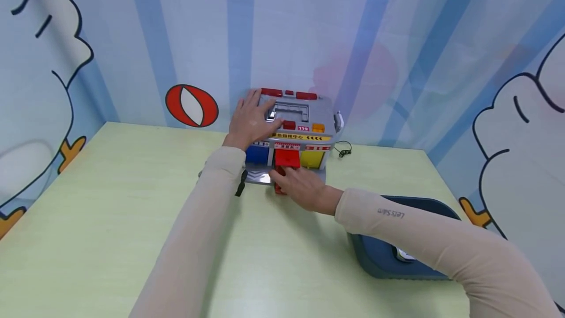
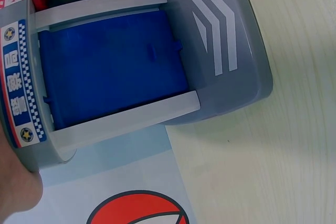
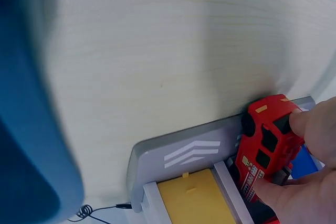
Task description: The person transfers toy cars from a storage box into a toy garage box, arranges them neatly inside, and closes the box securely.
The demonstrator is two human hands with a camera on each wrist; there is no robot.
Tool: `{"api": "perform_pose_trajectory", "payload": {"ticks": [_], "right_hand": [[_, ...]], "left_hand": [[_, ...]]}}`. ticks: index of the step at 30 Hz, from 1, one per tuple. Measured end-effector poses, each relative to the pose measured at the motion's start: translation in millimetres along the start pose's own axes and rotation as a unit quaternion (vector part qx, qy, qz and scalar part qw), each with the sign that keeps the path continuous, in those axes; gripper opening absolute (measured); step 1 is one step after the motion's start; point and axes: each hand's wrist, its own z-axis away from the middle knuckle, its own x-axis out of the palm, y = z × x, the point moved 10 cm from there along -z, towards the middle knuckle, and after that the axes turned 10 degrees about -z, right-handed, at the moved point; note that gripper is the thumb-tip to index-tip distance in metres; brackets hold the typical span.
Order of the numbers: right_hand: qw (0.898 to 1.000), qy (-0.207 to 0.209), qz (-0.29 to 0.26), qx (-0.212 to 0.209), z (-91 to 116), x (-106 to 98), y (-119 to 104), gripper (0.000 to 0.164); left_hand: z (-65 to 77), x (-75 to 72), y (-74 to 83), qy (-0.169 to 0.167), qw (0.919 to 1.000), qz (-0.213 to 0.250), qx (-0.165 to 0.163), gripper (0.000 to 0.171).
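Note:
A grey toy fire station (image 1: 324,112) stands against the back wall. My left hand (image 1: 250,121) rests on the left of its roof, fingers spread. Its middle bay has the red door (image 1: 287,157) swung up. In that bay's mouth sits a red toy fire truck (image 3: 269,137), partly inside and over the grey ramp (image 3: 210,148). My right hand (image 3: 315,150) grips the truck, thumb and fingers on opposite sides of its body. The blue door (image 2: 113,69) on the left and the yellow door (image 3: 197,200) on the right are down.
A dark blue bin (image 1: 375,264) stands at the right, under my right forearm, with a small whitish item (image 1: 402,254) inside. A thin black cord (image 1: 345,151) lies coiled beside the station. Printed cloth (image 1: 282,23) hangs behind the table (image 1: 132,220).

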Motion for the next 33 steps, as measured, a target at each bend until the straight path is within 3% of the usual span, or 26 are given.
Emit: {"api": "perform_pose_trajectory", "payload": {"ticks": [6, 16, 26, 33], "right_hand": [[1.000, -0.014, 0.009, 0.017, -2.2, 1.5, 1.0, 0.054], [1.000, 0.000, 0.012, 0.029, -2.6, -1.5, 1.7, 0.047], [0.999, -0.001, -0.022, 0.033, 2.6, -1.3, 4.4, 0.037], [0.999, -0.009, 0.026, 0.031, 9.2, -3.5, 1.8, 0.054]], "left_hand": [[0.0, -1.5, -0.4, 0.002, 1.0000, -0.001, 0.001, 0.075], [-2.2, -0.6, -0.8, 0.002, 1.0000, -0.007, 0.002, 0.074], [-3.0, 3.2, 0.5, -0.003, 1.0000, 0.002, 0.001, 0.074], [-2.8, 2.0, -1.2, -0.004, 1.0000, -0.001, -0.001, 0.075]]}}
